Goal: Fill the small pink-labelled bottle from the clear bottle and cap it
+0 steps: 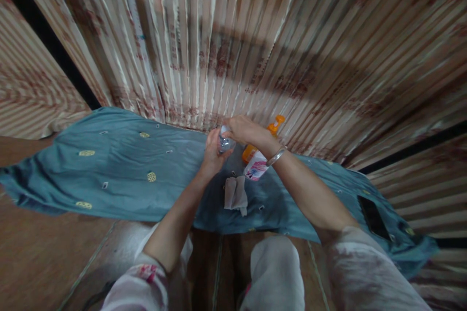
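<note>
My left hand [214, 150] is wrapped round a small clear, shiny container [226, 144] from the left side, holding it above the cloth. At the container's top, the fingers of my right hand [241, 129] are curled over a pale bit [224, 129], which may be a lid or a piece of tissue; I cannot tell. A silver bangle [277, 156] circles my right wrist. Partly behind my right forearm stands an orange pump bottle [249, 153]. Beside it is a white pack with pink print [256, 167]. A folded white tissue [235, 193] lies nearer to me on the cloth.
A blue-green cloth with yellow pineapple prints [124, 170] covers the long, low surface before me. A black phone [373, 217] lies at its right end. Behind hangs a pleated, striped curtain [226, 48], with dark poles at both sides. My knees are at the front edge.
</note>
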Demonstrator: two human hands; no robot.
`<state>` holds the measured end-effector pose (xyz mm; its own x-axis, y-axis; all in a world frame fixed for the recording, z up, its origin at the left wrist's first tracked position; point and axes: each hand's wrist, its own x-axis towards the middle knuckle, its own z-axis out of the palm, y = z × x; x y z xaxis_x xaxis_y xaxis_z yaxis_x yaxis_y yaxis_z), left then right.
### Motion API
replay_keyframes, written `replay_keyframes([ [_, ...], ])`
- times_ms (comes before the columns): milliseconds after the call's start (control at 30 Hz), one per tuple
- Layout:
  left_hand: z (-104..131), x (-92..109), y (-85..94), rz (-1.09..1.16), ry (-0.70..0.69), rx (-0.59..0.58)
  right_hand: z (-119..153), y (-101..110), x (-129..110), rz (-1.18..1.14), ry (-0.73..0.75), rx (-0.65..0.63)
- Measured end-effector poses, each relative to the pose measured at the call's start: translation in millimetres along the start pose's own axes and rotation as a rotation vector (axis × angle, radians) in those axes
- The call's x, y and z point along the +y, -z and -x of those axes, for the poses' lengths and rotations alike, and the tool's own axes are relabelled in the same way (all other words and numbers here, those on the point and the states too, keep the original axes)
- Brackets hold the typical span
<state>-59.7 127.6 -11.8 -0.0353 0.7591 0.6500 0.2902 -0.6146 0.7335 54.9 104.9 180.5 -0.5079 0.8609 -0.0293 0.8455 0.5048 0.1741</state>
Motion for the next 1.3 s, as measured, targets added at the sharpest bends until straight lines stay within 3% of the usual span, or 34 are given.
replay_keyframes([
  [433, -2, 4, 5.8, 0.015, 0.030, -0.018, 1, -9, -12, -0.029, -0.110, 0.069],
  [733, -5, 9, 12.8, -0.009, 0.114, -0.038, 23, -13, -9, -0.172, -0.248, 0.079],
  [1000, -3, 11, 17.5, 0.000, 0.102, -0.026, 31, -53, -17, -0.450, -0.356, 0.166],
  [1167, 1, 5, 23.1, -0.010, 0.117, -0.041, 27, -87, -25, -0.652, -0.425, 0.240],
  [1300, 6, -1, 24.4, 0.006, 0.160, -0.046, 24, -101, -31, -0.785, -0.457, 0.258],
])
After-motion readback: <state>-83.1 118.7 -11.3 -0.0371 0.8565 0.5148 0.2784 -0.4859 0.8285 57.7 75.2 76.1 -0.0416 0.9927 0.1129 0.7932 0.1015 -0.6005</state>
